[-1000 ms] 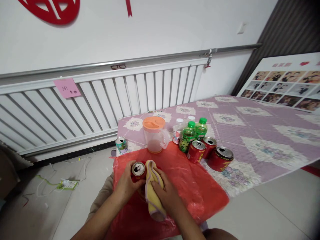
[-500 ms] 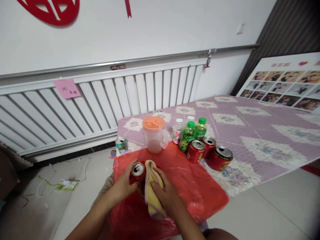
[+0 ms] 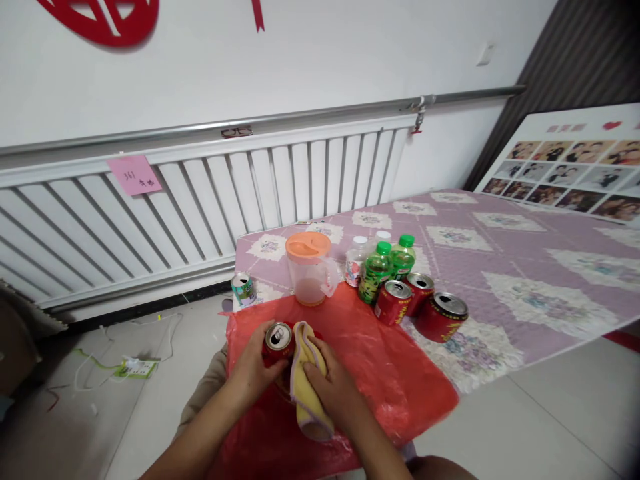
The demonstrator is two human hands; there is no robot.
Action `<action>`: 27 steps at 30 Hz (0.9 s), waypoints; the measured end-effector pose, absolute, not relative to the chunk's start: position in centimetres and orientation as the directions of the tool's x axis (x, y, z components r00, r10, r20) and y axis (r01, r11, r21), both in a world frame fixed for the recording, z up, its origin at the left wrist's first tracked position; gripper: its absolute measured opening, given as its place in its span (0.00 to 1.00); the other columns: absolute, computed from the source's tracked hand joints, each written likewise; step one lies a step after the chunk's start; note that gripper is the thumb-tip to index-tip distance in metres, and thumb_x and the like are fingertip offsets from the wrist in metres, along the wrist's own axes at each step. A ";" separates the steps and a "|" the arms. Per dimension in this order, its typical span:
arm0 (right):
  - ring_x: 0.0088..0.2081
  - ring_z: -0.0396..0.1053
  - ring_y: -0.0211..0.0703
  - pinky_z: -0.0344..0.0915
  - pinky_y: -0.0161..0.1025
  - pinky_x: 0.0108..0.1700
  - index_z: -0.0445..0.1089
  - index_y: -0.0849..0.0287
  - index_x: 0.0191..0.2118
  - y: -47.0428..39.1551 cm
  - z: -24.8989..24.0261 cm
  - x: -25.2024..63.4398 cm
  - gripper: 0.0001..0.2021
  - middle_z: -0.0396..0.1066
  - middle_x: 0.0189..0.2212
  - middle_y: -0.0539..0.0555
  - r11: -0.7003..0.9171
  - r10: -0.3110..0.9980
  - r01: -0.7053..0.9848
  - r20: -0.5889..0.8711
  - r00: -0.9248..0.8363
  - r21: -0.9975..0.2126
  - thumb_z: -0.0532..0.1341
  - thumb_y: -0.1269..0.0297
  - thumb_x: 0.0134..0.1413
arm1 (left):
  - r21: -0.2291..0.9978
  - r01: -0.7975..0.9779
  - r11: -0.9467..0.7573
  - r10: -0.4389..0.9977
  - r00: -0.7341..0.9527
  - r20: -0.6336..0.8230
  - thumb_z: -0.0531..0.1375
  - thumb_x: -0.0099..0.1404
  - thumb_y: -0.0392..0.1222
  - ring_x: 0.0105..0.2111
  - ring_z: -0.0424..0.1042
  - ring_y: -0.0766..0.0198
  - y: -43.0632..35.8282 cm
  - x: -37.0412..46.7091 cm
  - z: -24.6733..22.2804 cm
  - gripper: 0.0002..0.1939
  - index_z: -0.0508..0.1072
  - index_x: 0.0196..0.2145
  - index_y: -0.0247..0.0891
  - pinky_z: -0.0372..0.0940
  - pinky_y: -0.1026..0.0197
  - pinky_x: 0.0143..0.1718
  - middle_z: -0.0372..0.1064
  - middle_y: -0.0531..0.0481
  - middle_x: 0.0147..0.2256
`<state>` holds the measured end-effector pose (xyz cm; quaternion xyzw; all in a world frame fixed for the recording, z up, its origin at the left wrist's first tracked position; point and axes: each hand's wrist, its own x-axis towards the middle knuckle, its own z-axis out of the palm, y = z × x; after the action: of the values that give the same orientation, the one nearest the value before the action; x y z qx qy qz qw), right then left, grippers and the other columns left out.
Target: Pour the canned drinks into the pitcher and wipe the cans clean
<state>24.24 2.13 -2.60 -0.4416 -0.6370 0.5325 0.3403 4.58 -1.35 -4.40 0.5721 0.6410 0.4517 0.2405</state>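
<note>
My left hand (image 3: 257, 363) is closed around a red drink can (image 3: 279, 339), which is upright with its opened top facing up. My right hand (image 3: 333, 387) grips a folded yellow cloth (image 3: 306, 387) with a pale purple edge, held against the right side of the can. Both hands are over a red plastic sheet (image 3: 380, 373) at the near end of the table. Part of the can's lower body is hidden behind my fingers and the cloth.
Beyond the sheet stands a clear pitcher (image 3: 309, 283) with an orange lid. Right of it are green-capped bottles (image 3: 376, 273), white-capped bottles (image 3: 356, 260) and red cans (image 3: 393, 303). A small green can (image 3: 243, 289) sits at the table's left edge. A white radiator (image 3: 200, 207) lines the wall.
The can and my left hand have shifted very slightly right in view, along with the whole scene. Both grips look the same.
</note>
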 end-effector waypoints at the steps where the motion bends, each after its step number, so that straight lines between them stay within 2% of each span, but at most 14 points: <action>1: 0.55 0.67 0.53 0.62 0.50 0.58 0.65 0.60 0.58 2.1 -2.6 24.2 0.27 0.69 0.55 0.61 0.051 0.924 0.187 -0.025 -0.382 -0.981 0.60 0.62 0.51 | 0.844 0.533 -0.055 0.947 -0.240 0.213 0.67 0.49 0.35 0.54 0.69 0.48 -1.4 4.6 -4.5 0.35 0.62 0.55 0.39 0.65 0.43 0.55 0.68 0.41 0.53; 8: 0.59 0.64 0.50 0.60 0.46 0.60 0.64 0.54 0.58 1.5 -2.1 24.7 0.26 0.65 0.59 0.56 0.107 0.932 0.058 0.080 -0.353 -0.993 0.60 0.62 0.52 | 0.820 0.572 -0.027 0.940 -0.265 0.216 0.67 0.49 0.36 0.52 0.70 0.49 -1.3 5.2 -3.9 0.34 0.62 0.54 0.38 0.63 0.44 0.56 0.69 0.42 0.51; 11: 0.59 0.64 0.50 0.61 0.47 0.60 0.62 0.56 0.60 1.7 -2.2 24.7 0.26 0.66 0.58 0.57 0.080 0.927 0.094 0.039 -0.374 -0.992 0.58 0.61 0.54 | 0.819 0.573 -0.016 0.941 -0.268 0.206 0.67 0.50 0.37 0.53 0.69 0.48 -1.2 5.2 -4.0 0.35 0.61 0.54 0.37 0.62 0.44 0.57 0.68 0.41 0.52; 15: 0.57 0.66 0.52 0.61 0.48 0.58 0.62 0.62 0.59 2.2 -2.9 24.6 0.27 0.67 0.57 0.61 0.063 0.906 0.217 -0.035 -0.422 -0.974 0.58 0.60 0.54 | 0.809 0.588 0.012 0.932 -0.299 0.204 0.69 0.48 0.39 0.56 0.67 0.46 -1.1 5.0 -4.6 0.42 0.58 0.59 0.37 0.61 0.42 0.58 0.65 0.38 0.56; 19: 0.56 0.66 0.53 0.61 0.49 0.58 0.62 0.62 0.60 2.3 -3.3 24.6 0.27 0.66 0.57 0.62 0.090 0.901 0.251 -0.029 -0.433 -0.964 0.57 0.60 0.54 | 0.811 0.585 0.020 0.937 -0.295 0.190 0.70 0.47 0.41 0.57 0.66 0.44 -1.0 4.8 -4.5 0.46 0.56 0.62 0.37 0.62 0.42 0.58 0.64 0.38 0.58; 23: 0.56 0.66 0.53 0.62 0.49 0.57 0.62 0.61 0.59 2.2 -3.3 24.7 0.26 0.66 0.57 0.62 0.095 0.896 0.232 -0.019 -0.445 -0.968 0.57 0.60 0.55 | 0.815 0.579 0.022 0.959 -0.243 0.147 0.68 0.48 0.38 0.59 0.64 0.45 -1.5 4.7 -3.2 0.48 0.52 0.65 0.37 0.59 0.42 0.61 0.62 0.38 0.60; 27: 0.56 0.65 0.53 0.61 0.50 0.58 0.62 0.61 0.60 2.3 -3.5 24.6 0.26 0.66 0.57 0.62 0.100 0.897 0.216 -0.006 -0.442 -0.971 0.57 0.60 0.55 | 0.856 0.516 -0.027 0.988 -0.115 0.101 0.61 0.52 0.34 0.62 0.60 0.49 -1.9 4.0 -2.1 0.46 0.48 0.66 0.38 0.54 0.44 0.65 0.57 0.39 0.64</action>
<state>24.59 2.27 -3.52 -0.4173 -0.6671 0.5253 0.3240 4.03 -1.93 -2.12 0.5955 0.6314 0.3988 0.2961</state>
